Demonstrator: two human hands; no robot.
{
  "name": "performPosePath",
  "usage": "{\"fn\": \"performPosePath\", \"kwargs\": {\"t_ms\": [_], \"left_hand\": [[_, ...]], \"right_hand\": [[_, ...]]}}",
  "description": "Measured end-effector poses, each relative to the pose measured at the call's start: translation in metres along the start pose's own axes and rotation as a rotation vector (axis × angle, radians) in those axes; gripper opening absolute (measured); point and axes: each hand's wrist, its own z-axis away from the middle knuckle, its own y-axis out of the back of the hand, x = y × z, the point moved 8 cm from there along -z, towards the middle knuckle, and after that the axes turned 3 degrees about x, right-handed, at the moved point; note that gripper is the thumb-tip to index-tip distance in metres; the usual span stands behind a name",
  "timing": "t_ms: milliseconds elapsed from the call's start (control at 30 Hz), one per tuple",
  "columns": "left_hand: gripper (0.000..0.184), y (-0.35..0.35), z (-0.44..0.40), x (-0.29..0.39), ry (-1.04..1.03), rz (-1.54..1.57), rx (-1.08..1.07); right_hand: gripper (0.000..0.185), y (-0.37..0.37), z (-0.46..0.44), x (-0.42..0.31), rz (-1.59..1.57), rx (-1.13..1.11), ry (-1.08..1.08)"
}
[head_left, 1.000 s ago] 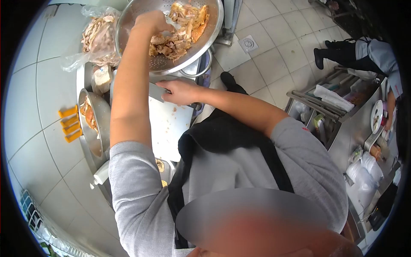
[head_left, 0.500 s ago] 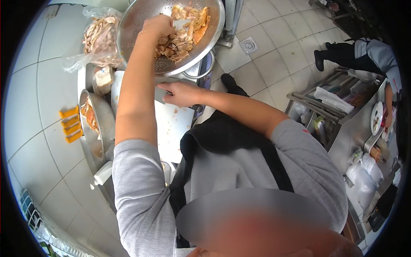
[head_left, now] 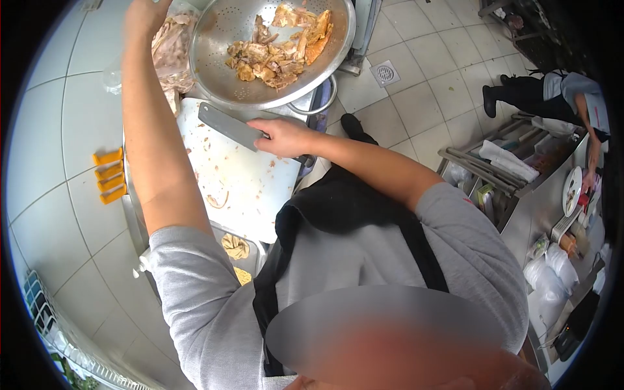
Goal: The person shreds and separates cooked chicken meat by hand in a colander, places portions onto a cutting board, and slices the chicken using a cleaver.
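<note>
My right hand (head_left: 286, 138) grips a wide-bladed cleaver (head_left: 227, 126), its blade over the far part of a white cutting board (head_left: 253, 188) strewn with small meat scraps. Beyond the board is a large steel colander (head_left: 214, 84) holding chopped cooked meat (head_left: 270, 64). My left hand (head_left: 144, 18) is at the top left edge, blurred and partly cut off, beside a clear plastic bag of pale meat (head_left: 173, 49). Its fingers are mostly out of view, so I cannot make out what they touch.
Yellow hooks (head_left: 109, 175) are fixed to the tiled wall at left. A sink-like metal basin with a crumpled cloth (head_left: 235, 246) lies below the board. A floor drain (head_left: 385, 73) is at right. Another person's hand (head_left: 589, 181) is near a white plate (head_left: 572, 191) on the far-right counter.
My left hand has left the meat in the colander and moved up and left to the bag. The cleaver is now fully visible; the steel bowl at left is hidden behind my arm.
</note>
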Motion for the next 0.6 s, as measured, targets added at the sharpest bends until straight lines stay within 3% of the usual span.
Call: {"fn": "performPosePath", "kwargs": {"t_ms": [67, 167, 200, 267, 367, 467, 600], "left_hand": [[0.034, 0.010, 0.016, 0.027, -0.279, -0.471, 0.136], [0.036, -0.056, 0.070, 0.063, -0.155, -0.364, -0.309], [0.029, -0.131, 0.055, 0.005, -0.383, -0.297, -0.392], [0.029, -0.189, 0.094, -0.001, -0.303, -0.378, -0.752], [0.033, -0.217, 0.129, -0.001, -0.339, -0.559, -0.839], [0.035, -0.218, 0.130, 0.006, -0.422, -0.543, -0.772], [0.034, -0.223, 0.132, 0.013, -0.376, -0.571, -0.765]], "right_hand": [[0.058, 0.000, -0.001, 0.000, 0.041, 0.036, 0.039], [0.064, -0.002, -0.004, 0.004, -0.010, 0.037, 0.036], [0.064, -0.002, -0.004, 0.004, -0.010, 0.039, 0.035], [0.059, 0.000, -0.003, -0.001, -0.006, 0.034, 0.082], [0.062, 0.008, 0.005, -0.009, 0.058, -0.049, -0.101], [0.064, 0.004, -0.002, -0.001, 0.168, 0.050, 0.040], [0.065, 0.005, -0.002, -0.002, 0.165, 0.021, 0.009]]}}
